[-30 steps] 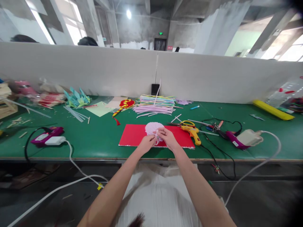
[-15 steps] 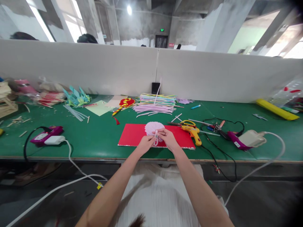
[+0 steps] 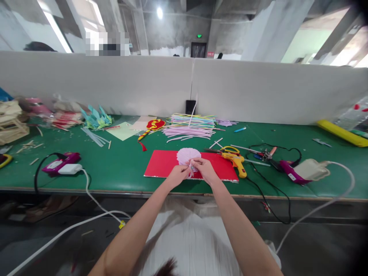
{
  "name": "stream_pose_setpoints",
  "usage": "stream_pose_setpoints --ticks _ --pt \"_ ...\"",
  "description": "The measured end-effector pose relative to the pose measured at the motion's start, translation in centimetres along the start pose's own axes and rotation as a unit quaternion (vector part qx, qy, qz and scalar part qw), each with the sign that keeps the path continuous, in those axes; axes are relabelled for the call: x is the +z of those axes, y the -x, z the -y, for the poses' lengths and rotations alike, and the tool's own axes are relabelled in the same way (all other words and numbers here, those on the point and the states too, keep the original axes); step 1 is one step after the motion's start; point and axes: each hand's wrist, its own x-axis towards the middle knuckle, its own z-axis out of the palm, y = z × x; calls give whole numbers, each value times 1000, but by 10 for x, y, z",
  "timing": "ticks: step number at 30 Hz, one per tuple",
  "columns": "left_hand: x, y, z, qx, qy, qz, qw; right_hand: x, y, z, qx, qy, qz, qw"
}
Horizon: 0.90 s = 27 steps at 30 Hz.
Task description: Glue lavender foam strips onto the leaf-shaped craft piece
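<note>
A round, ridged, pale lilac piece (image 3: 188,154), apparently made of pipe cleaners, lies over a red board (image 3: 161,163) at the table's front edge. My left hand (image 3: 178,174) pinches the near side of this piece, where a small loop hangs down. My right hand (image 3: 203,168) closes on the same spot from the right, fingertips meeting those of the left. A small shiny detail shows between the fingers, too small to name. Right of my hands, a yellow glue gun (image 3: 235,161) and yellow-handled scissors (image 3: 230,150) overlap the board's right end.
A pile of pastel pipe cleaners (image 3: 189,132) lies behind the board. Left of it is a red and yellow fan-shaped ornament (image 3: 155,124). Purple power sockets (image 3: 61,164) with cables stand on both sides. A grey partition (image 3: 115,82) closes off the back.
The view has shifted slightly, so everything sits a little further right. My fingers have moved slightly at the lilac piece's near side, and both hands still hold it.
</note>
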Motion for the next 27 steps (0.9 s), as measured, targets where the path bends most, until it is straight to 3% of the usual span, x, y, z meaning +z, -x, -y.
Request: stream_pose_setpoints --ticks 12,27 --pt "5 1 1 14 -50 -23 998 3 3 0 -18 35 -25 999" --pt "4 -1 5 24 -75 -18 997 1 0 -1 -25 -24 -48 998"
